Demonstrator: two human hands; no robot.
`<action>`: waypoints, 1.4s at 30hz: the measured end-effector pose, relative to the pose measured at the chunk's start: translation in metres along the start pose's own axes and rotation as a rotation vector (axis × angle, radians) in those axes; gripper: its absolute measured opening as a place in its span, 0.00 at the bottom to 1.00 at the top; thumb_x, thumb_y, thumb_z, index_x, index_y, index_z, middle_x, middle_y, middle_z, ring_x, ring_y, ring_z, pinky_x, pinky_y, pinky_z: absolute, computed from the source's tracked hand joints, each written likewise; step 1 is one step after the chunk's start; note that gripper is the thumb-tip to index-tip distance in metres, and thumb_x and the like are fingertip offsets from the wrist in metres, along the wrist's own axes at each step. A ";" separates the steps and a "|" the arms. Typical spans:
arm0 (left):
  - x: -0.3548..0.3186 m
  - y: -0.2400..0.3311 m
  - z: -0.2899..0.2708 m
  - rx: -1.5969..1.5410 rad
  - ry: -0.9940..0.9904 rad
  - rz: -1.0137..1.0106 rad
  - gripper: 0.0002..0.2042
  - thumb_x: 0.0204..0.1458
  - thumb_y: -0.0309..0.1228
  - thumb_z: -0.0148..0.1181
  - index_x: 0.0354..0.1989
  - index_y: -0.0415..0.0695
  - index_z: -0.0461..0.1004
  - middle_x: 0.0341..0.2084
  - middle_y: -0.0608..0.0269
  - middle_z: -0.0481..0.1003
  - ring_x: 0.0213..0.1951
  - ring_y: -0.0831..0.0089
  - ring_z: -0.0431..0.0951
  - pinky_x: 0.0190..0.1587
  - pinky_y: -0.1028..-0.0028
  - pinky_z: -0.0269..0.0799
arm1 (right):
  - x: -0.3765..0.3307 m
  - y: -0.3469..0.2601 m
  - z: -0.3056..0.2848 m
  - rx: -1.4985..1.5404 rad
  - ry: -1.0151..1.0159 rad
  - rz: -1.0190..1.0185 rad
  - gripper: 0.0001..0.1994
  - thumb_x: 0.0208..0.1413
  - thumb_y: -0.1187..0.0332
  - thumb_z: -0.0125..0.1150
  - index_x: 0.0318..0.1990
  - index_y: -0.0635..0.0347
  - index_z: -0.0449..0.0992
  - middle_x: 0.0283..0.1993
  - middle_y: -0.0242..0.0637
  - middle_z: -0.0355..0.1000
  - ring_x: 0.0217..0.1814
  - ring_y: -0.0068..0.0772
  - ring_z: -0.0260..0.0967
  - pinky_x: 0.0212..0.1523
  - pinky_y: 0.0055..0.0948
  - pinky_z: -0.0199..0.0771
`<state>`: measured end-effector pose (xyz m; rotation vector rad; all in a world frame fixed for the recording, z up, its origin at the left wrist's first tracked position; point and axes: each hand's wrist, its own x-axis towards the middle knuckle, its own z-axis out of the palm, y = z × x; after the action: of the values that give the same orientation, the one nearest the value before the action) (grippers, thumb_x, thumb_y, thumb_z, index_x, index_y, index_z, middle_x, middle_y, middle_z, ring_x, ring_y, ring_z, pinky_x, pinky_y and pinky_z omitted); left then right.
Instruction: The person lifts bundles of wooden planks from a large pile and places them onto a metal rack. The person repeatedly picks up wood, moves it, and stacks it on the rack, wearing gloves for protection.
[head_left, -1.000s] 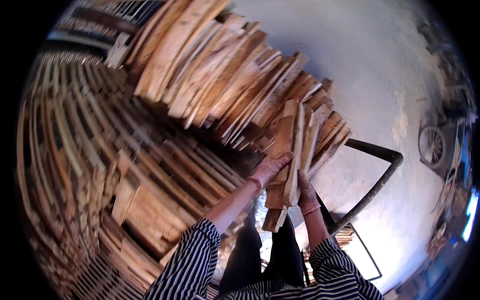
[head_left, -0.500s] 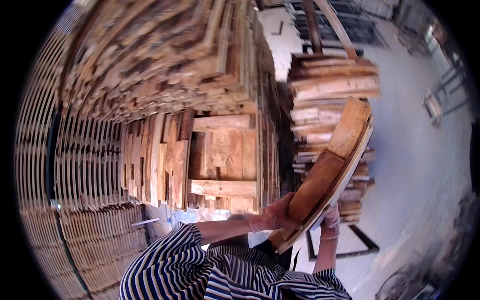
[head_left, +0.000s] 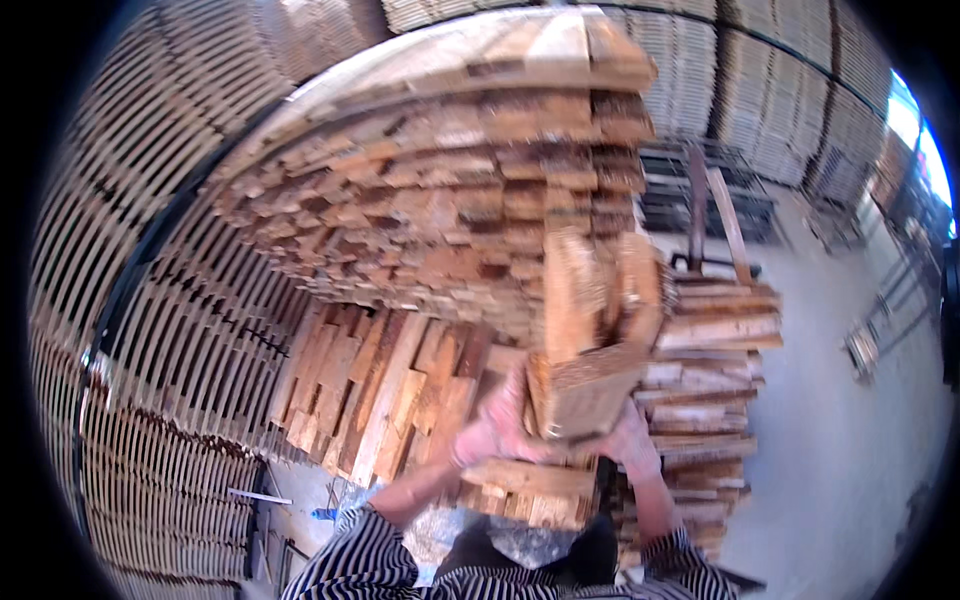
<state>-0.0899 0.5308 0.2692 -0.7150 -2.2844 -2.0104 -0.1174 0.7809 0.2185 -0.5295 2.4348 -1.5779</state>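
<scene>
Head view is filled mostly by one great pile of rough pale-brown wooden boards (head_left: 450, 200), laid flat in many layers with their cut ends showing; the layers are too many and too blurred to be counted. Below it a leaning row of short reddish-brown planks (head_left: 390, 390) is seen, stood on end side by side. To the right, one lower stack of weathered grey-brown boards (head_left: 715, 380) is set on the pale concrete floor (head_left: 850, 450). Dark slatted racks (head_left: 150, 330) are curved around the left rim.

In front of the piles, a bundle of short rough-sawn wooden boards (head_left: 590, 340) is held up at chest height, tilted, its square sawn ends turned toward the camera; about three or four pieces can be made out, though motion blur prevents an exact count. Two hands are seen. The left hand (head_left: 495, 425) is closed against the bundle's left side, and the right hand (head_left: 630, 440) is pressed under its right lower edge. Both forearms are covered by black-and-white striped sleeves (head_left: 350, 560).
</scene>
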 end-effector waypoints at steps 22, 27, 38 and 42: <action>-0.157 -0.099 -0.085 -0.899 0.445 -0.807 0.40 0.50 0.43 0.73 0.70 0.39 0.63 0.56 0.54 0.76 0.56 0.57 0.78 0.60 0.58 0.77 | 0.006 0.004 0.210 0.698 -0.083 0.236 0.56 0.43 0.65 0.80 0.78 0.60 0.50 0.74 0.43 0.61 0.76 0.38 0.57 0.76 0.34 0.54; -0.186 -0.143 -0.086 -1.025 0.336 -0.868 0.37 0.51 0.46 0.72 0.67 0.40 0.67 0.56 0.55 0.76 0.56 0.60 0.79 0.60 0.59 0.77 | -0.035 0.018 0.250 0.911 0.167 0.505 0.49 0.48 0.66 0.75 0.77 0.60 0.53 0.70 0.40 0.66 0.69 0.35 0.65 0.69 0.34 0.66; -0.192 -0.199 -0.151 -0.966 0.372 -0.889 0.40 0.50 0.54 0.73 0.64 0.37 0.68 0.50 0.51 0.79 0.52 0.56 0.80 0.58 0.56 0.79 | -0.010 0.101 0.221 -0.457 0.410 0.750 0.60 0.45 0.49 0.78 0.81 0.48 0.41 0.71 0.58 0.61 0.70 0.60 0.65 0.66 0.48 0.70; -0.214 -0.200 -0.208 -1.017 0.423 -0.851 0.44 0.51 0.65 0.64 0.63 0.37 0.68 0.47 0.45 0.79 0.44 0.49 0.83 0.50 0.53 0.84 | -0.005 0.076 0.220 -0.426 0.329 0.769 0.52 0.50 0.52 0.75 0.79 0.46 0.48 0.70 0.60 0.62 0.70 0.62 0.64 0.67 0.48 0.69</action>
<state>-0.0263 0.2513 0.0530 0.8482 -1.2688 -3.2235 -0.0504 0.6262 0.0584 0.6147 2.7058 -0.8756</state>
